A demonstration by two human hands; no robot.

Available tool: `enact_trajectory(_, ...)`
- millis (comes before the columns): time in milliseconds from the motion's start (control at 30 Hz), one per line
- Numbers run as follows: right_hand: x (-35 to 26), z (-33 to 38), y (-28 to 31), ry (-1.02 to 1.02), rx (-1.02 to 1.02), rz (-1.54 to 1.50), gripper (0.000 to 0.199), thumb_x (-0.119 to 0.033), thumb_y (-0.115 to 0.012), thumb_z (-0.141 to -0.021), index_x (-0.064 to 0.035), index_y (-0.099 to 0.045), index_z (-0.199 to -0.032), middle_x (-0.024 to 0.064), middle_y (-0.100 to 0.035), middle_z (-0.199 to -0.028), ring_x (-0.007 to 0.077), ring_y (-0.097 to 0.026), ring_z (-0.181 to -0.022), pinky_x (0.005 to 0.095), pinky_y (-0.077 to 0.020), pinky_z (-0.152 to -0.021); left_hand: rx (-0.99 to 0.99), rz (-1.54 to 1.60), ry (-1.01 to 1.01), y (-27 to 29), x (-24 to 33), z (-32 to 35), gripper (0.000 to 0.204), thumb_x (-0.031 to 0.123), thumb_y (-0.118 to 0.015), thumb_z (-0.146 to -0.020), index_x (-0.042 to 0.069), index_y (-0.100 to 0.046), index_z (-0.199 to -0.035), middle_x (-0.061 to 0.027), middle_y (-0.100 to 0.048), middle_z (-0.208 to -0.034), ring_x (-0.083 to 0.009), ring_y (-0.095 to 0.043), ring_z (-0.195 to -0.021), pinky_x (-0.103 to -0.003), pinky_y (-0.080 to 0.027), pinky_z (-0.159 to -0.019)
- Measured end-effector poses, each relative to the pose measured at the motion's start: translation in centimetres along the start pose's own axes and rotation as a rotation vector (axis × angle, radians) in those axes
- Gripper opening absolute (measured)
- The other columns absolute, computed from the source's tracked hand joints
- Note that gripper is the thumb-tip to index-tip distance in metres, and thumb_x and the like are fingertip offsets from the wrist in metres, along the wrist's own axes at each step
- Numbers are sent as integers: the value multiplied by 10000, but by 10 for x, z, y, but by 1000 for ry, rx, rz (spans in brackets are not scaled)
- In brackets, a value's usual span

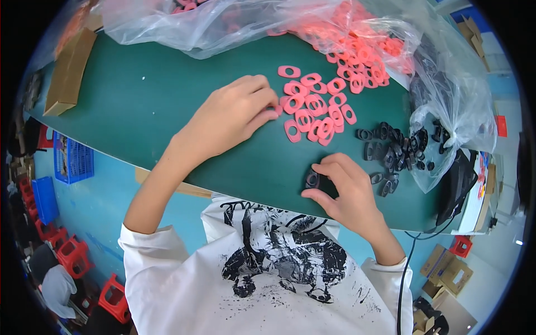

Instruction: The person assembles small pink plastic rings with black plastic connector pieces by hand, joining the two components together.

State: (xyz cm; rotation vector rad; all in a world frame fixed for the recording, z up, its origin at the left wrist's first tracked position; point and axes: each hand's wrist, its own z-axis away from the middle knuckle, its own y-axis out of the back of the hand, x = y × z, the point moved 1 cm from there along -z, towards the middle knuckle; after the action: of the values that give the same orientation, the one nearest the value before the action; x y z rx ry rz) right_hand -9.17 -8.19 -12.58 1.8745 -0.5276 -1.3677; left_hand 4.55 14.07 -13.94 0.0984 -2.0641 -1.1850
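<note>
My left hand (237, 111) is at the left edge of a loose spread of flat pink oval rings (315, 106). Its thumb and fingers close on one pink ring (279, 109), mostly covered by the fingertips. Near the table's front edge, my right hand (349, 190) has thumb and forefinger at either end of a small black oval piece (312, 179) with a round hole. To the right of that hand lies a pile of similar black pieces (393, 148).
A clear plastic bag (368, 33) spills more pink rings at the back of the green table (134, 95). Another clear bag (446, 128), knotted, rests by the black pieces. A cardboard box (70, 72) stands at the left edge. Red stools (72, 257) are on the floor.
</note>
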Motion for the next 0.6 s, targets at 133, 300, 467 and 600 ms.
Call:
enact_trajectory(133,12,-3,7,19,-51,3,471,-189,-885,-639,-22,-647,-1010,130,-616,-953,311,-597,-844,386,-484,-735,-16,-43,19,1,3,13,138,142,-693,-867,24,-640,-913,-95,-569,-831,-295,-595,-804,-404,-499,-709)
enact_trajectory(300,12,6,4,-11,12,-38,468,-198,-874,-632,-20,-662,-1010,120,-622,-957,315,-582,-877,390,-460,-777,156,-51,266,-2,6,19,148,133,-714,-866,18,-652,-937,-100,-589,-849,-294,-603,-695,-387,-498,-619)
enact_trajectory(467,27,8,12,-64,-28,-354,468,-141,-867,-666,-27,-687,-1083,110,-645,-1029,231,-602,-838,330,-470,-705,204,8,394,15,20,47,259,110,-756,-814,21,-651,-1034,-108,-605,-926,-280,-618,-758,-369,-506,-644)
enact_trajectory(600,26,12,26,-46,20,-346,445,-128,-850,-690,-29,-690,-1094,105,-645,-1038,212,-603,-823,320,-480,-690,164,-110,420,19,37,75,424,103,-809,-728,29,-639,-1110,-112,-593,-975,-288,-601,-811,-370,-505,-687)
